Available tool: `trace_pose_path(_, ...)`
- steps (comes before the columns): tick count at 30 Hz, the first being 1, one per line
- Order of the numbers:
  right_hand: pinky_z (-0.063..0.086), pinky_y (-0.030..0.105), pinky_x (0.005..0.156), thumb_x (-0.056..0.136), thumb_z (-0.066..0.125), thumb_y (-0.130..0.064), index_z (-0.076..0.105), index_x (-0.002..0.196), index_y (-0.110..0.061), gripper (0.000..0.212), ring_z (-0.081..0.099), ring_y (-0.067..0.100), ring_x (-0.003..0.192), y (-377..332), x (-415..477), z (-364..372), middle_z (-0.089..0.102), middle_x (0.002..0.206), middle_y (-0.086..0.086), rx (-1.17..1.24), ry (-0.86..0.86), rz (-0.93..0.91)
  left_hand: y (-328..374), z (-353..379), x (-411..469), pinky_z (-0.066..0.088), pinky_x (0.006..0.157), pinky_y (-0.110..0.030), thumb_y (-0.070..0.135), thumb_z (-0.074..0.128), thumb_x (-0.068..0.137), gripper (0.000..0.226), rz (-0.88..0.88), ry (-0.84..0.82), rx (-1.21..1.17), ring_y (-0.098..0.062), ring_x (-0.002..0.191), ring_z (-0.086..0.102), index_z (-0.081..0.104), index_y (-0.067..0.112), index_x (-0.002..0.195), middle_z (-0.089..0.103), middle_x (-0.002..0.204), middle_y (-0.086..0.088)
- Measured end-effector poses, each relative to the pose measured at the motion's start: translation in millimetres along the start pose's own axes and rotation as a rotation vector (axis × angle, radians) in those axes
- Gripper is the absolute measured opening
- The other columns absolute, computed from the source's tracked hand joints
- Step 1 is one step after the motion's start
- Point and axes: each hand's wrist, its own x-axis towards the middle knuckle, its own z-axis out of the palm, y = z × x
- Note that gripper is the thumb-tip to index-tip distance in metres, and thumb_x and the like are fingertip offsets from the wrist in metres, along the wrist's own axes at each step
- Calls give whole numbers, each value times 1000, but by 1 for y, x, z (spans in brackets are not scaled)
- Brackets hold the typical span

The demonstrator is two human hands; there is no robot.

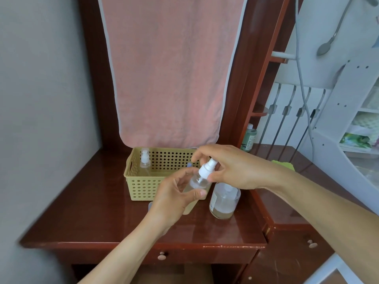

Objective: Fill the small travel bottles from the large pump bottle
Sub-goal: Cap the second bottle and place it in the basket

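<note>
Small travel bottle (200, 179): clear body, held in the air above the front right corner of the basket (143, 187), not resting on anything. Long axis was tilted, base down-left, white spray cap (207, 168) up-right. Fill level could not be read through the fingers.

Left hand (176, 193): fingers and thumb curled round the bottle body from below.

Right hand (231, 167): came in from the right, thumb and fingers narrowed in a pinch on the cap. The cap end pointed toward this hand, so it was the nearer one for any twist about the long axis. Judgement: cap being turned on or off; which one could not be told.

Large bottle (223, 199): upright on the table (102, 212), just right of the basket and directly beneath the right hand. Low band of pale liquid at its bottom. Its pump head was not visible.

Second small bottle (144, 160): upright in the basket's back left corner, cap on.
</note>
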Motion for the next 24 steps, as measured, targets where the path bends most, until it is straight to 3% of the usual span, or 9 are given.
trace_pose_path(2,46,27,67,85,67,-21,58,98,-21,16,56,11,78,1,1,0,59,88,-7,3,43,9,0,-1,0,44,105,-37,12,79,74,44,-1,-3,14,-7,111,62,65,26,113,71,110,9)
trace_pose_path(4,44,28,63,85,67,-35,56,93,-21,19,58,18,76,0,2,1,61,84,1,-28,44,21,0,-2,0,44,104,-35,13,79,74,43,0,1,12,-6,111,61,65,27,112,71,110,9)
trace_pose_path(8,47,28,70,85,67,-19,54,103,-25,23,53,7,79,-3,4,2,57,94,-10,14,12,-30,3,-5,-1,48,99,-34,12,79,73,41,7,2,-21,-9,105,65,65,27,109,72,105,6)
trace_pose_path(11,47,27,63,85,67,-32,56,100,-23,20,52,5,67,-3,7,1,57,81,-11,-30,38,-7,3,-6,-2,47,102,-38,13,79,74,42,4,6,-11,-9,106,64,65,26,111,72,106,6)
trace_pose_path(14,43,18,67,87,65,-23,48,120,-30,38,50,0,76,-5,9,2,53,100,-13,23,17,-24,3,-10,-2,48,101,-41,13,79,73,43,-10,24,-37,-8,104,65,64,27,111,72,106,7)
trace_pose_path(17,51,31,66,87,66,-29,48,117,-29,35,55,9,69,-4,12,4,60,90,-2,19,89,-19,5,-12,-2,48,101,-42,12,78,73,43,-3,19,-39,-8,104,65,64,25,111,72,105,6)
trace_pose_path(20,39,16,63,87,66,-33,43,123,-30,43,50,-2,71,-5,14,8,55,91,-13,60,73,-22,9,-15,-2,48,100,-42,20,79,69,41,13,27,-43,-10,102,66,65,29,107,73,102,7)
trace_pose_path(22,38,15,61,85,67,-24,43,122,-30,44,49,-1,66,-6,16,12,53,84,-14,112,121,-30,12,-18,-1,49,96,-35,22,78,68,38,23,26,-35,-9,99,67,66,32,103,74,99,8)
trace_pose_path(24,40,20,57,83,69,-33,44,117,-29,42,49,3,61,-6,17,13,56,77,-9,85,188,-9,13,-21,-1,49,88,-27,16,77,73,36,24,30,-29,-7,97,67,66,30,103,74,98,9)
